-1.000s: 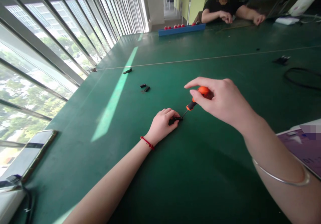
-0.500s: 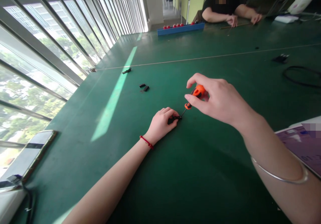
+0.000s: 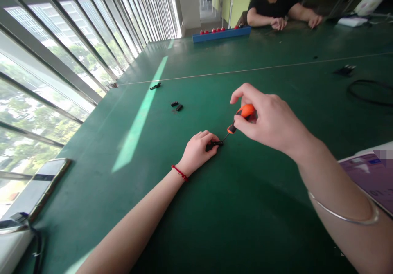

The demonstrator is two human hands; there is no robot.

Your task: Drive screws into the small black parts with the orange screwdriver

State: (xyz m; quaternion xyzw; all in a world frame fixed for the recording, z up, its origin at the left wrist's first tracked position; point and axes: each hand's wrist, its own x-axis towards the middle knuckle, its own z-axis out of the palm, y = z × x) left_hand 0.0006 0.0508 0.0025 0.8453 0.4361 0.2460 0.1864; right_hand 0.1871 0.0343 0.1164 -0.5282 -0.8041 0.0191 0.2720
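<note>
My left hand (image 3: 201, 148) pinches a small black plastic piece (image 3: 214, 144) against the green tabletop, its fingers curled over the far side. An orange and black screwdriver (image 3: 245, 110) slants down from my right hand (image 3: 270, 116), and its thin shaft meets the right end of the black piece. My thumb lies along the screwdriver's handle while the index finger is raised off it; the other fingers are partly hidden behind the handle. Beyond my left hand lie two small black parts (image 3: 177, 106) and, farther off, another black piece (image 3: 155, 86).
A phone (image 3: 39, 188) leans at the left by the railing. A purple-screened device (image 3: 365, 176) sits at the right edge, below a black cable (image 3: 368, 94). Across the table are a blue rack (image 3: 221, 34) with red tops and a person (image 3: 273, 14). A thin string (image 3: 215, 73) crosses the table.
The screwdriver's handle has turned, and my right hand has shifted slightly right with the index finger higher. My left hand stays put. The person opposite has moved a hand slightly left.
</note>
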